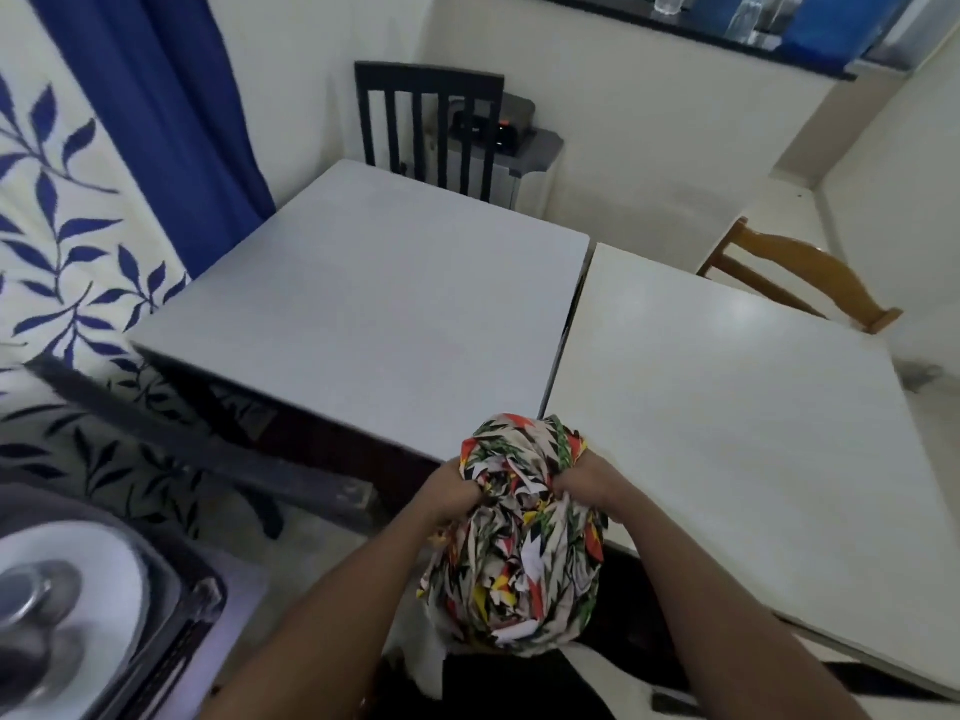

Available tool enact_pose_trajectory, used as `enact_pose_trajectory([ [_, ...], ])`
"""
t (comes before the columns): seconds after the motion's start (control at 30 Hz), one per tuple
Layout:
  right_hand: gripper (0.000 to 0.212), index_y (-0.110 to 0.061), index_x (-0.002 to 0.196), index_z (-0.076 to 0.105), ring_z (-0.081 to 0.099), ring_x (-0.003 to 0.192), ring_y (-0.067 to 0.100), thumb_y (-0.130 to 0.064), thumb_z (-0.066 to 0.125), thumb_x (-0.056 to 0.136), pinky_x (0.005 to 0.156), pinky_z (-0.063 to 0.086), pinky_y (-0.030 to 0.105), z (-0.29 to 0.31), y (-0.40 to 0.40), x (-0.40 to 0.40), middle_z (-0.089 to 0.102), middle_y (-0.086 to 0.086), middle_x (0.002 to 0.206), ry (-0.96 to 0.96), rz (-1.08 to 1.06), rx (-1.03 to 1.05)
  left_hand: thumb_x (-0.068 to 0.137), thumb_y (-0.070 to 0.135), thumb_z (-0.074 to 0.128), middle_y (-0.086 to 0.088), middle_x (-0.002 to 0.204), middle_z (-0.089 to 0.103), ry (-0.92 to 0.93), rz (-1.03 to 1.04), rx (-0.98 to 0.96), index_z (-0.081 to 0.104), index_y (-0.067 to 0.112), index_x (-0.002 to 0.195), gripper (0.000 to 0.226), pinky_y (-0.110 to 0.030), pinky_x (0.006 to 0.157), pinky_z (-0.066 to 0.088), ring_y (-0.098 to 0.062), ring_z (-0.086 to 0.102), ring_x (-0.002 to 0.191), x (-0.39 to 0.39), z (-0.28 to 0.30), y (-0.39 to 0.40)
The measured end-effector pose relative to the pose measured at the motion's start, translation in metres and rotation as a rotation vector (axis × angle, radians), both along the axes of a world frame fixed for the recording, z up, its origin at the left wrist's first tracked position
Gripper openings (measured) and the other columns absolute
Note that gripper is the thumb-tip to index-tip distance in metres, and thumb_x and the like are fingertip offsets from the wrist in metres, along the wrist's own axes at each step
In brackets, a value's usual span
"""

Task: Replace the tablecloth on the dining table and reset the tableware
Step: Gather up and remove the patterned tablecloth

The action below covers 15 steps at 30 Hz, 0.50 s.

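White walls and a blue curtain (156,96) fill the upper frame; two white tables (363,304) stand side by side at centre, bare; a dark chair (428,122) stands at top centre, a wooden chair (800,283) at right; the bunched cloth (519,537) hangs at lower centre, over the tables' near edge; left hand (452,493) and right hand (589,483) both clutch it.

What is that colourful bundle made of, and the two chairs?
The colourful bundle, gripped by both hands, looks like thin printed cloth: it crumples into soft folds and carries a leafy pattern. The brown chair looks like varnished wood, with a warm tone and a slight shine. The black chair has slats that are probably painted wood, though metal cannot be ruled out.
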State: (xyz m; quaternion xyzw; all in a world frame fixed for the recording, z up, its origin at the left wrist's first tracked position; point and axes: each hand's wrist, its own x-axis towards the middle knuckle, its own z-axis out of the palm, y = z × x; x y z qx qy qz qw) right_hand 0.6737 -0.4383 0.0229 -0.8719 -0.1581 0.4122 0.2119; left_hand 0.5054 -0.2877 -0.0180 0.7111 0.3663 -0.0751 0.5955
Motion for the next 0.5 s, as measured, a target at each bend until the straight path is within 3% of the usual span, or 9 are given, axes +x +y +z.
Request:
enact_pose_trajectory([
  [0.1,0.021,-0.018,0.066,0.055,0.053,0.071,0.021,-0.018,0.066,0.048,0.064,0.037,0.029,0.007,-0.006,-0.022,0.059,0.005,0.076,0.024,0.079,-0.032,0.072,0.016,0.077,-0.001,0.102,0.073,-0.007,0.026,-0.015,0.071,0.02,0.102,0.03,-0.031,0.079,0.056,-0.018,0.069,0.093,-0.034,-0.001,-0.014],
  [0.17,0.022,-0.015,0.073,0.065,0.06,0.076,0.021,-0.019,0.069,0.052,0.066,0.047,0.027,0.001,-0.008,-0.034,0.067,0.005,0.084,0.055,0.163,-0.067,0.072,0.016,0.08,-0.001,0.106,0.073,0.011,0.055,-0.011,0.07,0.021,0.109,0.039,-0.033,0.085,0.057,-0.019,0.069,0.097,-0.061,-0.004,-0.026],
  [0.23,0.039,-0.014,0.086,0.072,0.068,0.087,0.022,-0.022,0.072,0.048,0.077,0.06,0.034,-0.008,-0.01,-0.048,0.073,0.006,0.094,0.095,0.249,-0.081,0.072,0.015,0.079,-0.001,0.106,0.072,0.034,0.11,-0.013,0.069,0.022,0.111,0.041,-0.03,0.081,0.057,-0.018,0.068,0.095,-0.091,-0.01,-0.04],
  [0.3,0.053,-0.019,0.094,0.074,0.07,0.093,0.024,-0.028,0.072,0.041,0.088,0.06,0.042,-0.023,-0.011,-0.062,0.074,0.005,0.099,0.137,0.355,-0.091,0.072,0.015,0.079,0.001,0.105,0.072,0.062,0.202,-0.015,0.069,0.022,0.111,0.041,-0.025,0.074,0.056,-0.015,0.067,0.091,-0.125,-0.016,-0.058],
  [0.43,0.05,-0.021,0.101,0.072,0.071,0.093,0.019,-0.02,0.071,0.051,0.089,0.059,0.04,-0.038,-0.018,-0.118,0.076,0.001,0.1,0.227,0.547,-0.059,0.071,0.019,0.082,0.0,0.112,0.07,0.102,0.382,-0.016,0.068,0.025,0.117,0.048,-0.029,0.085,0.054,-0.016,0.065,0.098,-0.197,-0.023,-0.113],
  [0.5,0.043,-0.018,0.102,0.071,0.072,0.092,0.022,-0.01,0.07,0.06,0.085,0.061,0.039,-0.04,-0.023,-0.155,0.075,0.008,0.101,0.282,0.58,-0.069,0.073,0.018,0.083,0.0,0.115,0.069,0.106,0.482,-0.023,0.066,0.022,0.121,0.051,-0.029,0.089,0.053,-0.016,0.064,0.1,-0.236,-0.022,-0.144],
])
